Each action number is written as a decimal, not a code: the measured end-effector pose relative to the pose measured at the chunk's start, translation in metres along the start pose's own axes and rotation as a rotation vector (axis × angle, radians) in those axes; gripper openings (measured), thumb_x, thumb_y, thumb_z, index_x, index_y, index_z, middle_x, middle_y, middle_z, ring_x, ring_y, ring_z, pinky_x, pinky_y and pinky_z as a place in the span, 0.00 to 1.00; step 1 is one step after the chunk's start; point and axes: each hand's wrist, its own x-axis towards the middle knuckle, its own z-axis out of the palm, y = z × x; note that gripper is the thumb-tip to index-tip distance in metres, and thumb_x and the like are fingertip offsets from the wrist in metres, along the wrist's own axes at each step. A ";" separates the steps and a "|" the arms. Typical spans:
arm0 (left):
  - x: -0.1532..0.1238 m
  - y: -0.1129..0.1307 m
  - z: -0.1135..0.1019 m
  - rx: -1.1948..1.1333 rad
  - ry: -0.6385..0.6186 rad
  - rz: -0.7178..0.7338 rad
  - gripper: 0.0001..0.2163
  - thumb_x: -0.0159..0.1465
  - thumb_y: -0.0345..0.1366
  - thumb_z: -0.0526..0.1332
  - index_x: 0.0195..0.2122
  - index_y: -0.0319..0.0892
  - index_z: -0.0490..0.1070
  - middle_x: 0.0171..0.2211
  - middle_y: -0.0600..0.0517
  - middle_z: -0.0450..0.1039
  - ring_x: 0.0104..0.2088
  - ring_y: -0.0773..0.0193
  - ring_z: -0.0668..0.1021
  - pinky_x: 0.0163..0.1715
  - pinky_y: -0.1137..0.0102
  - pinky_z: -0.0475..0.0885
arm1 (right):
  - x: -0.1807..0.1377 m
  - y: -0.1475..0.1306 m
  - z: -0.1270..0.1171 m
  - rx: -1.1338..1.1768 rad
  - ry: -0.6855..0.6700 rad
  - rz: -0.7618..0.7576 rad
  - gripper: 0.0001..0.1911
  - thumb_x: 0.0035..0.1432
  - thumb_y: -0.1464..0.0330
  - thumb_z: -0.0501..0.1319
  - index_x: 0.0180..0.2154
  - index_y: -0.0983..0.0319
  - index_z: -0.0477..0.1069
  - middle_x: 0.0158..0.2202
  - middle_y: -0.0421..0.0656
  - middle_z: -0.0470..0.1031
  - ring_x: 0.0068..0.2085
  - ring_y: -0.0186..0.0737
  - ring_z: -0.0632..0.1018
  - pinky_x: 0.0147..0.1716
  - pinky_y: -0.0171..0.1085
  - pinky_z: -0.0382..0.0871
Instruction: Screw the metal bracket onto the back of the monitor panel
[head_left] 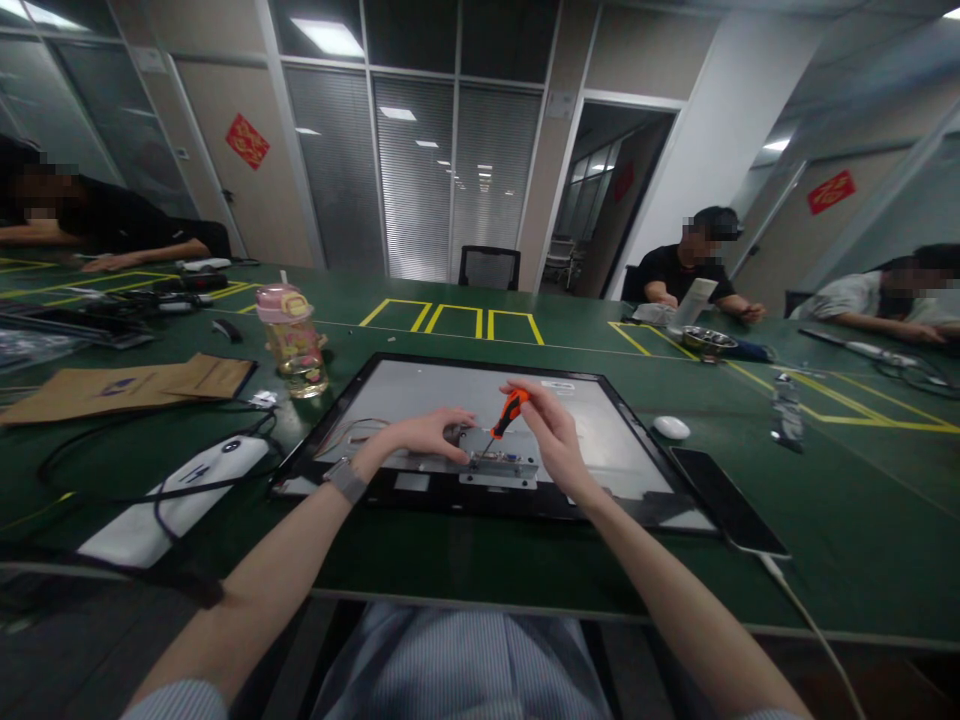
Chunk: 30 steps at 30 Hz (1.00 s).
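Observation:
A flat monitor panel (615, 425) lies face down on the green table, its grey metal back up. My right hand (551, 430) is closed round an orange-handled screwdriver (510, 412), whose tip points down at a small metal bracket (501, 464) near the panel's front edge. My left hand (427, 435) rests on the panel just left of the bracket, fingers curled and pressed down beside the screwdriver tip. A grey watch band sits on my left wrist.
A black phone (724, 500) with a cable lies right of the panel, a white mouse (670, 427) behind it. Left are a pink-lidded bottle (292, 340), brown paper bags (127, 385), a white power pack (176, 495) and black cables. Other people sit at the table's far sides.

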 end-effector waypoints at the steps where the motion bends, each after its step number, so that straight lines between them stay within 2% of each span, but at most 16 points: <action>1: 0.000 0.001 0.000 -0.003 -0.002 -0.001 0.36 0.51 0.52 0.69 0.59 0.49 0.63 0.67 0.48 0.54 0.68 0.48 0.51 0.66 0.54 0.46 | 0.000 -0.001 0.000 -0.026 0.008 -0.021 0.13 0.64 0.62 0.57 0.48 0.55 0.73 0.46 0.45 0.74 0.48 0.42 0.75 0.50 0.44 0.69; 5: 0.000 0.002 0.000 -0.012 -0.004 -0.004 0.34 0.51 0.50 0.69 0.59 0.48 0.64 0.66 0.48 0.54 0.68 0.48 0.51 0.66 0.54 0.45 | 0.001 0.001 -0.001 -0.042 0.026 -0.056 0.08 0.58 0.63 0.63 0.41 0.54 0.76 0.39 0.43 0.71 0.43 0.41 0.74 0.45 0.41 0.71; 7: 0.000 0.002 0.000 -0.009 -0.004 -0.007 0.34 0.51 0.50 0.69 0.58 0.48 0.64 0.67 0.48 0.53 0.68 0.48 0.51 0.66 0.54 0.45 | 0.001 0.003 -0.002 0.007 -0.001 -0.010 0.10 0.59 0.64 0.62 0.43 0.54 0.75 0.39 0.43 0.72 0.42 0.40 0.76 0.44 0.41 0.71; 11: 0.000 0.001 -0.001 0.012 -0.014 -0.008 0.35 0.52 0.51 0.68 0.59 0.48 0.63 0.67 0.48 0.53 0.68 0.48 0.51 0.66 0.53 0.46 | 0.000 0.002 -0.003 0.100 -0.043 0.055 0.14 0.63 0.63 0.58 0.50 0.53 0.71 0.44 0.43 0.76 0.47 0.41 0.77 0.52 0.45 0.69; 14: 0.000 0.002 -0.001 0.012 -0.009 -0.003 0.35 0.51 0.52 0.68 0.59 0.48 0.63 0.67 0.48 0.53 0.68 0.48 0.52 0.66 0.53 0.47 | 0.001 0.001 -0.002 0.077 -0.013 0.018 0.11 0.61 0.62 0.60 0.45 0.54 0.74 0.45 0.44 0.74 0.49 0.42 0.75 0.50 0.43 0.70; 17: -0.001 0.002 -0.001 -0.001 -0.001 0.007 0.34 0.51 0.51 0.69 0.58 0.49 0.65 0.67 0.49 0.53 0.67 0.47 0.52 0.66 0.53 0.46 | 0.001 0.000 -0.001 0.050 0.034 -0.003 0.07 0.57 0.63 0.65 0.38 0.55 0.76 0.41 0.43 0.72 0.44 0.41 0.76 0.43 0.40 0.72; 19: 0.000 0.002 -0.001 0.000 -0.003 0.001 0.34 0.51 0.51 0.69 0.58 0.49 0.65 0.67 0.49 0.53 0.67 0.47 0.53 0.66 0.53 0.46 | 0.001 -0.001 -0.002 0.062 0.029 0.021 0.08 0.58 0.63 0.64 0.40 0.55 0.75 0.39 0.43 0.74 0.41 0.40 0.77 0.43 0.41 0.73; 23: 0.000 0.002 0.000 0.009 -0.002 -0.004 0.35 0.51 0.50 0.69 0.59 0.47 0.64 0.66 0.47 0.54 0.67 0.47 0.53 0.65 0.53 0.48 | 0.000 -0.005 -0.001 0.074 -0.020 0.030 0.13 0.63 0.63 0.58 0.48 0.55 0.72 0.43 0.45 0.76 0.46 0.42 0.76 0.49 0.44 0.70; 26: 0.001 0.001 0.001 -0.001 0.006 0.008 0.34 0.51 0.49 0.70 0.59 0.47 0.64 0.66 0.47 0.54 0.67 0.48 0.54 0.65 0.54 0.48 | 0.000 -0.005 0.000 0.040 -0.010 -0.029 0.10 0.61 0.63 0.61 0.44 0.56 0.75 0.43 0.45 0.73 0.47 0.42 0.74 0.47 0.43 0.70; 30: 0.002 0.001 0.001 -0.010 0.002 0.001 0.33 0.51 0.48 0.70 0.58 0.48 0.65 0.66 0.48 0.54 0.67 0.48 0.53 0.66 0.54 0.47 | 0.002 -0.001 -0.001 0.086 0.006 -0.053 0.05 0.55 0.66 0.66 0.36 0.55 0.77 0.36 0.42 0.71 0.40 0.39 0.74 0.41 0.39 0.71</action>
